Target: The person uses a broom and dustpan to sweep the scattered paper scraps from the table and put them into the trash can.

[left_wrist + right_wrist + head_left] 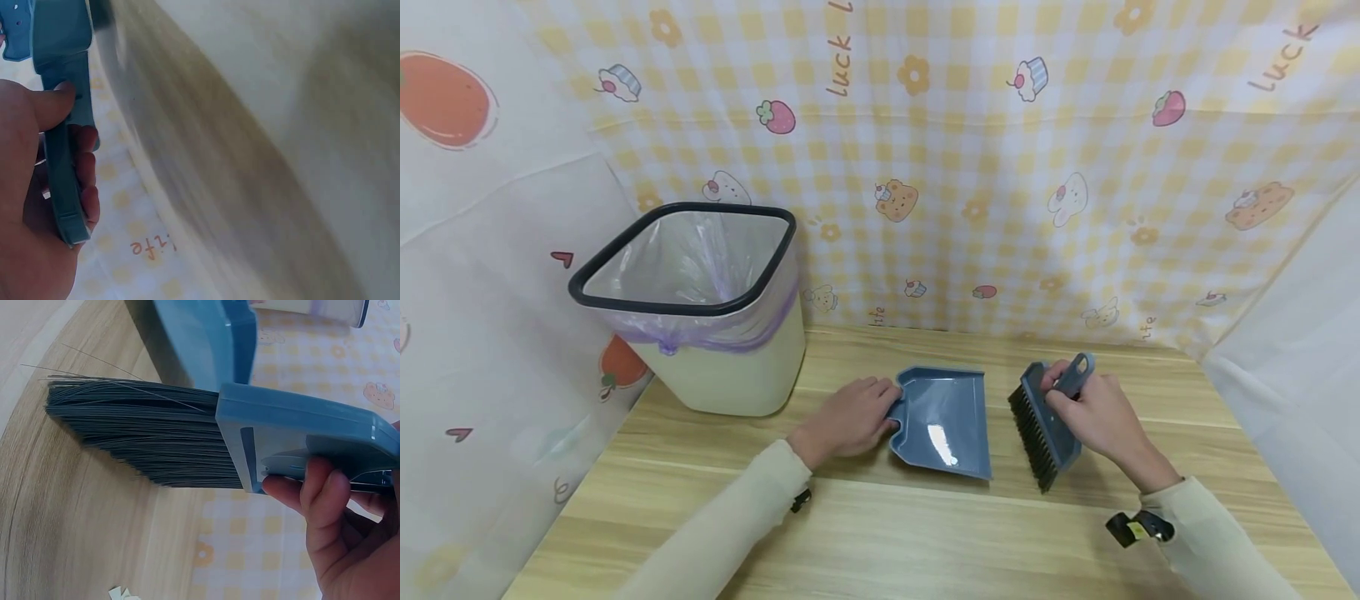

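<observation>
My left hand (852, 418) grips the handle of a blue-grey dustpan (936, 408) at the middle of the table, its wide edge facing right. In the left wrist view, the fingers curl round the handle (62, 169) with the thumb on top. My right hand (1099, 414) holds a blue-grey hand brush (1054, 429) by its handle, just right of the dustpan. The dark bristles (144, 431) point down and left, and a small gap parts them from the pan in the head view. Whether the bristle tips touch the table, I cannot tell.
A cream trash bin (730, 375) with a black rim and a clear purple-edged liner stands at the back left. A few small pale scraps (124, 594) lie on the wooden table (895, 550), seen in the right wrist view. A patterned yellow-check cloth (970, 167) hangs behind the table.
</observation>
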Tool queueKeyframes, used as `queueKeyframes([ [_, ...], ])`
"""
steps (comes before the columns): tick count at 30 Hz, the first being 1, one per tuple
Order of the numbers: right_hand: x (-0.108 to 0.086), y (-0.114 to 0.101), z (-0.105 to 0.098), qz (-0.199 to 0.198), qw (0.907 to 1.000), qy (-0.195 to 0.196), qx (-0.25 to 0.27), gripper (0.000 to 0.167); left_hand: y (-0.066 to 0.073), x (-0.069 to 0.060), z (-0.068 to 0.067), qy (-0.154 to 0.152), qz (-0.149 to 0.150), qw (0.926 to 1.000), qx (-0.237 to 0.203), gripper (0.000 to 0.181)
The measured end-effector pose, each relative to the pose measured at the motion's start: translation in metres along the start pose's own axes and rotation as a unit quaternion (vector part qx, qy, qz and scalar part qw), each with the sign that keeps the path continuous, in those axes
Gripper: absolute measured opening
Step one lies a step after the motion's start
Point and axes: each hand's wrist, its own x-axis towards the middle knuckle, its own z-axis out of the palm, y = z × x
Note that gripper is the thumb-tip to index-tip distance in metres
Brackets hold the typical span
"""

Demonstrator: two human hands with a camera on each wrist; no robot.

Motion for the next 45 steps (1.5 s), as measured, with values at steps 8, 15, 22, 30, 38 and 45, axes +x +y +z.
queueKeyframes([
  [8,0.0,0.0,0.002,0.007,1.0,-0.001,-0.001,0.013,0.003,0.004,0.009,-0.012,-0.016,0.9998,-0.007,0.038],
  [15,0.0,-0.001,0.001,0.011,0.9999,-0.004,0.003,0.013,0.005,0.006,0.009,-0.032,-0.043,0.9981,-0.03,0.035],
  [22,0.001,-0.001,0.0,0.012,0.9999,-0.005,0.007,0.013,0.008,0.011,0.005,-0.075,-0.084,0.9901,-0.084,0.035],
  [30,0.001,-0.001,0.001,0.011,0.9999,-0.005,0.002,0.012,0.013,0.016,0.0,-0.104,-0.111,0.982,-0.112,0.035],
  [38,0.002,-0.001,0.0,0.016,0.9998,-0.009,0.005,0.013,0.016,0.016,-0.003,-0.111,-0.135,0.9784,-0.11,0.039],
  [45,0.001,0.0,0.0,0.024,0.9996,-0.01,0.007,0.014,0.017,0.018,-0.004,-0.098,-0.141,0.9789,-0.11,0.041],
])
